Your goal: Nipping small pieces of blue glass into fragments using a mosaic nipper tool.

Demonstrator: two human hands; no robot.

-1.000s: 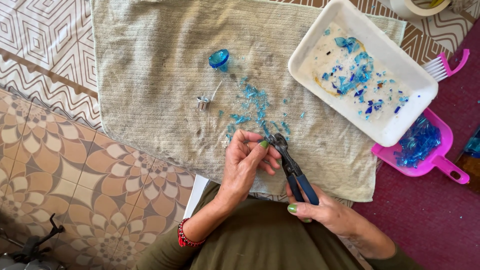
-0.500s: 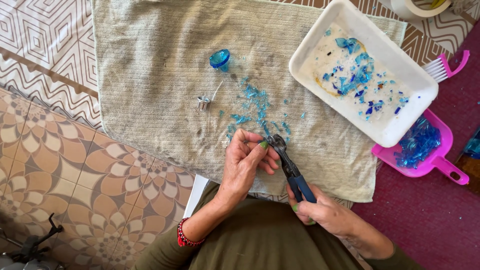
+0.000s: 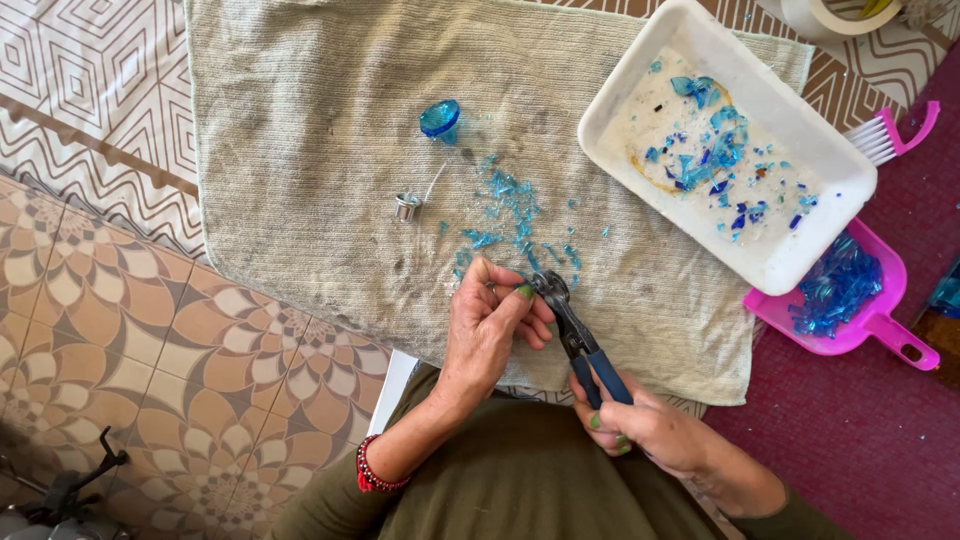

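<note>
The person sits at the near edge of a grey towel (image 3: 330, 130) spread over a patterned surface, and both hands work right at that edge, close to the body. The right hand (image 3: 640, 425) is wrapped shut around the blue handles of a pair of nippers (image 3: 575, 335), whose metal head points up and away toward the left hand (image 3: 490, 325). The left hand's fingers are curled together with the thumb pinched against them at the nippers' head; whatever small piece they hold there is hidden, so I cannot tell what it is. Just beyond the hands lies a loose scatter of blue glass chips (image 3: 510, 205) on the towel, trailing up toward a blue glass knob (image 3: 439, 117), with a small metal fitting (image 3: 407, 206) to its left. The towel's left half and top are bare cloth, so that is where the open room is. To the right it is tighter: a white rectangular tray (image 3: 800, 260) sits tilted across the towel's right corner, holding more blue shards spread thinly over its floor. Touching the tray's lower side is a pink dustpan (image 3: 900, 335) heaped with blue glass pieces, and a pink brush (image 3: 895, 135) with white bristles lies just past the tray's far side.
</note>
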